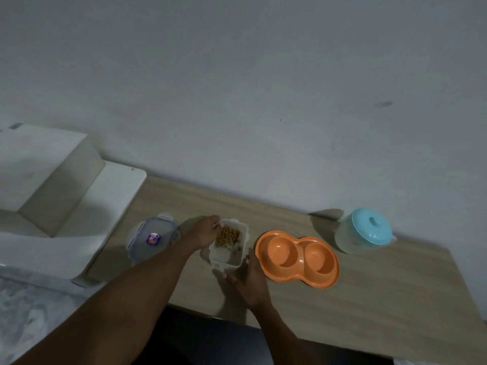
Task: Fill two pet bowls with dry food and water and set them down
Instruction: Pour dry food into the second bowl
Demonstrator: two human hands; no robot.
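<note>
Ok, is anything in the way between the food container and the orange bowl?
Nothing visible. Only bare table separates the food container from the orange bowl on its right. The left hand and right hand hold it; its lid lies to the left.

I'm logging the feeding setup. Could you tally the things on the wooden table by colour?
Clear plastic: 2 (kibble container, loose lid)
Orange: 1 (double bowl)
Clear with turquoise lid: 1 (lidded jug)
Total: 4
</note>
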